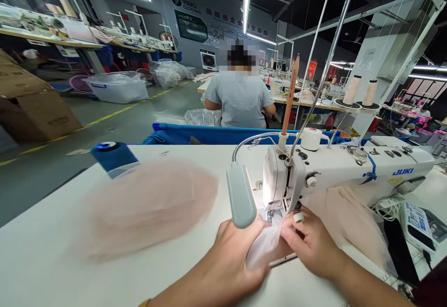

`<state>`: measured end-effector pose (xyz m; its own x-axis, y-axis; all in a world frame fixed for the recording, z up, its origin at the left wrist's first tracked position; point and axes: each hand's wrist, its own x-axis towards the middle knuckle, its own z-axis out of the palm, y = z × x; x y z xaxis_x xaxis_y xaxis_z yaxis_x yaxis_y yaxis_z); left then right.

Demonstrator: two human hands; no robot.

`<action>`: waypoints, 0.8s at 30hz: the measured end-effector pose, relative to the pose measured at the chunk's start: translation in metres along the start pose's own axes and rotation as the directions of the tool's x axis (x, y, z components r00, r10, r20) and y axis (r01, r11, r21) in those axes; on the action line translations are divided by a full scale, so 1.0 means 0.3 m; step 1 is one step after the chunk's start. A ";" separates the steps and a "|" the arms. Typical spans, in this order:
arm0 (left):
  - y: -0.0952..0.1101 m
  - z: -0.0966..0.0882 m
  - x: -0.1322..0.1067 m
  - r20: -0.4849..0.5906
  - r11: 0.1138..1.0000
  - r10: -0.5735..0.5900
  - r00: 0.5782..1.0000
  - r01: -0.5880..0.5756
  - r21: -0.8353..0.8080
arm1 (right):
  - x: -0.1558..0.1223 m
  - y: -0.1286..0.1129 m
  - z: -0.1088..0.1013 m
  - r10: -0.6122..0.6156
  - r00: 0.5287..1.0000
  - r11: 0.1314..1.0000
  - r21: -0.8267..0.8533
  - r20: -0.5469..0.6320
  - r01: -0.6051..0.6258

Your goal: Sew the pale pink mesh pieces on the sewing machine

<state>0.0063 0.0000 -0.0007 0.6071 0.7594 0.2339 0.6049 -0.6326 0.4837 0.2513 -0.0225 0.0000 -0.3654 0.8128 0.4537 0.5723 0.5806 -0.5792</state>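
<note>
Left hand (226, 258) and right hand (310, 246), fingers pinched shut on a small pink mesh piece (260, 251), hold it just before the needle. Such sheer, limp net probably wants flat, even tension from both sides. Beyond stand a rounded grey lamp (240, 197), the glossy white sewing machine (349, 167), and a soft mesh heap (146, 209) on the smooth white surface (52, 260).

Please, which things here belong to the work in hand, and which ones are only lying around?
In use: left hand, right hand, both holding the sheer pink piece; sewing machine; lamp.
Lying about: pink fabric pile, blue thread cone, cardboard box, plastic bin.
</note>
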 end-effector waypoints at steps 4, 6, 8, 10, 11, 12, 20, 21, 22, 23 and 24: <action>-0.017 0.061 0.063 -0.251 1.000 -0.022 0.968 0.017 -0.021 | 0.026 -0.012 0.008 0.116 0.986 0.974 0.207 -0.118 -0.090; -0.029 0.077 0.074 -0.298 1.000 0.002 0.954 -0.010 -0.028 | 0.030 -0.015 0.012 0.113 0.985 0.970 0.228 -0.133 -0.080; -0.032 0.084 0.077 -0.321 0.999 0.004 0.947 -0.015 -0.033 | 0.030 -0.017 0.015 0.093 0.984 0.973 0.226 -0.153 -0.057; -0.023 0.085 0.076 -0.339 1.000 -0.010 0.941 0.003 -0.023 | 0.028 -0.021 0.017 0.063 0.982 0.975 0.220 -0.177 -0.023; -0.016 0.083 0.076 -0.352 1.000 -0.018 0.936 0.014 -0.013 | 0.027 -0.024 0.017 0.040 0.982 0.976 0.217 -0.186 0.001; -0.006 0.080 0.077 -0.367 1.000 -0.023 0.930 0.023 -0.004 | 0.027 -0.028 0.018 0.010 0.981 0.977 0.211 -0.192 0.032; 0.054 0.025 0.075 -0.370 0.999 -0.048 0.928 0.052 0.000 | 0.029 -0.050 0.024 -0.285 0.930 0.951 0.050 -0.233 0.304; 0.053 0.021 0.072 -0.361 0.998 -0.061 0.931 0.063 -0.006 | 0.030 -0.050 0.023 -0.283 0.930 0.952 0.048 -0.235 0.302; 0.051 0.019 0.070 -0.355 0.997 -0.071 0.932 0.072 -0.011 | 0.031 -0.049 0.022 -0.278 0.931 0.954 0.046 -0.237 0.297; 0.047 0.019 0.068 -0.350 0.997 -0.080 0.933 0.080 -0.015 | 0.031 -0.049 0.020 -0.272 0.932 0.956 0.042 -0.240 0.290; 0.042 0.021 0.066 -0.345 0.996 -0.086 0.935 0.086 -0.017 | 0.033 -0.050 0.018 -0.268 0.932 0.958 0.037 -0.244 0.285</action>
<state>0.0291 0.0059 0.0047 0.3372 0.8169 0.4680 0.6456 -0.5624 0.5166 0.2352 -0.0229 0.0093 -0.3144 0.5904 0.7434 0.4165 0.7895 -0.4508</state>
